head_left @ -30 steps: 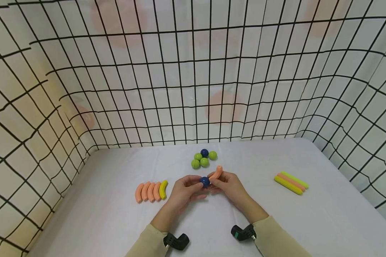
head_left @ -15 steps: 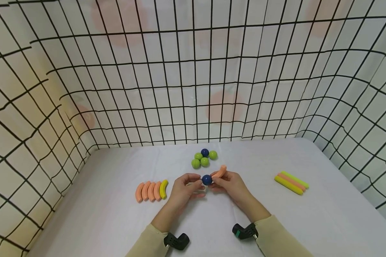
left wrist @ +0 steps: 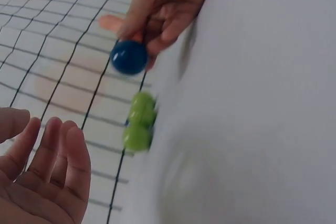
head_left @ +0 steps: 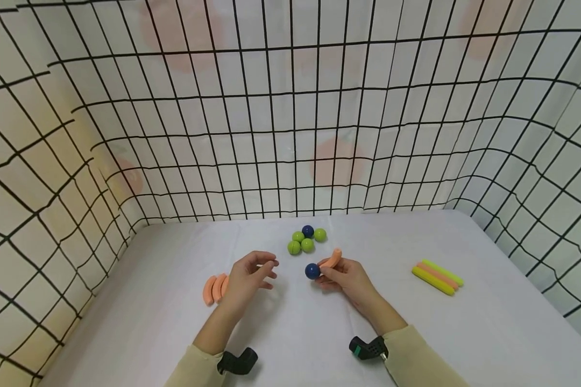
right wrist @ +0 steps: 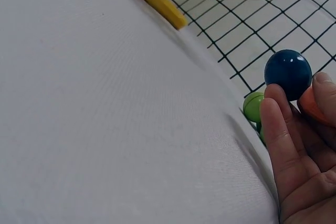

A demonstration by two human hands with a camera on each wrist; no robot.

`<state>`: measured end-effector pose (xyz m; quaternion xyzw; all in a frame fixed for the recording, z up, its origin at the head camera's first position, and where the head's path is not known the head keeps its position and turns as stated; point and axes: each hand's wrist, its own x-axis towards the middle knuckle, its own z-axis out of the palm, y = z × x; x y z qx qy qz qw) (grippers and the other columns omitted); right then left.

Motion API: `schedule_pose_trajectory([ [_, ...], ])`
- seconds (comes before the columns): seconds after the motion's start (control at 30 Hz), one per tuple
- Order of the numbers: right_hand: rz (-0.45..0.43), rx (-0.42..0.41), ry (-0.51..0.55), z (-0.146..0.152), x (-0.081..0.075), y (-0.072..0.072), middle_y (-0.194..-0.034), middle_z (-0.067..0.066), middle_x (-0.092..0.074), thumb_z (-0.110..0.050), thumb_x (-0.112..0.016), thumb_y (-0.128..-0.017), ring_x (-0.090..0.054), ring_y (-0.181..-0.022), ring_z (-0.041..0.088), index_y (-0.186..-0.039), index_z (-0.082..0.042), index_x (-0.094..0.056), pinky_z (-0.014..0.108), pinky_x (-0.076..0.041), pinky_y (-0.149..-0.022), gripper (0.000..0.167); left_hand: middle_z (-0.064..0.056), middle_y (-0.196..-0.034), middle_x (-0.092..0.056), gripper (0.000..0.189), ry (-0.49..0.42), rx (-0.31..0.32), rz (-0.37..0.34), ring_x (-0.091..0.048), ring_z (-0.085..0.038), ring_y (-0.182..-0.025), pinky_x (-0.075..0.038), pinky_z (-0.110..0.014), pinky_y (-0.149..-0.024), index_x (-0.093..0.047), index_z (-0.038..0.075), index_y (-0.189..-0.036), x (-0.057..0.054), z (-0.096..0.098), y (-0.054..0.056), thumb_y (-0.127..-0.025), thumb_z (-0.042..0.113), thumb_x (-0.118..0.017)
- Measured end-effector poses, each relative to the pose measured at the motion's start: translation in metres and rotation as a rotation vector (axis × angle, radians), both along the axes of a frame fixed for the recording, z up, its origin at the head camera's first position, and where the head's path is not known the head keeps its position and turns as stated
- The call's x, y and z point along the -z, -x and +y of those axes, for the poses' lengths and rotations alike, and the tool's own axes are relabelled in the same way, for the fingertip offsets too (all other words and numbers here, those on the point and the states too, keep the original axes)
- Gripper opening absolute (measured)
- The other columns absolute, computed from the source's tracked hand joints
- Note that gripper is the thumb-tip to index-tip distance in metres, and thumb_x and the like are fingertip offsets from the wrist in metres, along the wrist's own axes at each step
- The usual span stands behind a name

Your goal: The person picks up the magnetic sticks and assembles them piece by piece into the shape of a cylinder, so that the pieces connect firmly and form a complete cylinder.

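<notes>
Left hand (head_left: 248,275) — its grip released, fingers loose — partly hides orange curves (head_left: 215,289) on the tabletop (head_left: 382,242). Right hand's (head_left: 349,278) grip pinches a raised curve (head_left: 336,256), blue ball (head_left: 312,271) at its end. Beyond: green balls (head_left: 307,245), dark ball (head_left: 307,231).

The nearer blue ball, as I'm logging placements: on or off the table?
Off the table: both wrist views show the ball raised at the end of the orange piece pinched by the right hand.

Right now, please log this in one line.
right hand: holds curved orange piece, blue ball at end | left hand: empty | green balls: on table
</notes>
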<state>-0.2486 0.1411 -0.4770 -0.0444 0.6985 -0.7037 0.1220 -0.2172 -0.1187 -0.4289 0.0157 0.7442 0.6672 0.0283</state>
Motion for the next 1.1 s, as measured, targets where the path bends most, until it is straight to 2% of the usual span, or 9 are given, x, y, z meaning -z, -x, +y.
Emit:
schedule_pose_trajectory([
  [0.1,0.005,-0.011,0.011,0.0,0.002,0.0,-0.106,0.012,-0.073,-0.015,-0.068,-0.095,-0.074,-0.09,0.017,-0.124,0.007,-0.059,0.031,-0.06,-0.079,0.037,-0.014,-0.115,-0.07,0.019,0.096,-0.079,0.006,-0.066,-0.02,-0.089,-0.057,-0.028,-0.065,-0.067,0.008,-0.115,-0.004,-0.023,-0.006,-0.098,0.016,-0.063],
  [0.23,0.002,-0.01,0.008,0.001,0.002,0.0,-0.105,0.01,-0.073,-0.014,-0.067,-0.095,-0.074,-0.089,0.017,-0.124,0.007,-0.059,0.03,-0.06,-0.078,0.036,-0.013,-0.119,-0.07,0.024,0.22,-0.169,-0.022,-0.065,-0.024,-0.098,-0.055,-0.027,-0.068,-0.066,0.007,-0.118,-0.006,-0.054,-0.011,-0.099,0.019,-0.061],
  [0.33,0.005,-0.003,0.005,0.002,0.003,0.0,-0.106,0.011,-0.073,-0.014,-0.068,-0.095,-0.074,-0.088,0.017,-0.124,0.007,-0.059,0.03,-0.06,-0.077,0.036,-0.013,-0.122,-0.068,0.028,0.303,-0.203,-0.015,-0.064,-0.025,-0.105,-0.054,-0.025,-0.075,-0.065,0.005,-0.122,-0.005,-0.076,-0.015,-0.099,0.02,-0.061],
  [0.5,0.018,-0.006,0.005,0.002,0.003,0.001,-0.108,0.012,-0.072,-0.015,-0.067,-0.096,-0.074,-0.089,0.017,-0.124,0.007,-0.058,0.03,-0.06,-0.077,0.037,-0.016,-0.124,-0.065,0.031,0.439,-0.229,-0.003,-0.063,-0.026,-0.103,-0.052,-0.026,-0.072,-0.063,0.003,-0.124,-0.001,-0.101,-0.018,-0.097,0.019,-0.062],
  [0.63,0.017,-0.002,0.005,0.001,0.003,0.001,-0.106,0.011,-0.072,-0.014,-0.066,-0.096,-0.074,-0.088,0.017,-0.124,0.006,-0.059,0.03,-0.061,-0.077,0.035,-0.017,-0.123,-0.064,0.034,0.516,-0.246,-0.027,-0.063,-0.025,-0.098,-0.052,-0.026,-0.066,-0.062,0.003,-0.125,0.007,-0.111,-0.017,-0.096,0.02,-0.064],
  [0.87,0.018,-0.003,0.006,0.0,0.002,0.001,-0.103,0.009,-0.072,-0.012,-0.064,-0.097,-0.073,-0.088,0.017,-0.122,0.006,-0.059,0.03,-0.061,-0.076,0.032,-0.019,-0.114,-0.066,0.033,0.558,-0.26,-0.029,-0.066,-0.029,-0.098,-0.049,-0.025,-0.064,-0.063,0.002,-0.121,0.023,-0.122,-0.014,-0.093,0.02,-0.068],
  [1.1,0.015,-0.015,0.013,0.0,0.003,0.0,-0.103,0.008,-0.071,-0.013,-0.065,-0.097,-0.073,-0.089,0.017,-0.122,0.007,-0.059,0.03,-0.061,-0.076,0.033,-0.019,-0.112,-0.067,0.038,0.586,-0.24,-0.021,-0.066,-0.035,-0.105,-0.048,-0.026,-0.068,-0.062,0.001,-0.123,0.027,-0.124,-0.013,-0.091,0.02,-0.071],
])
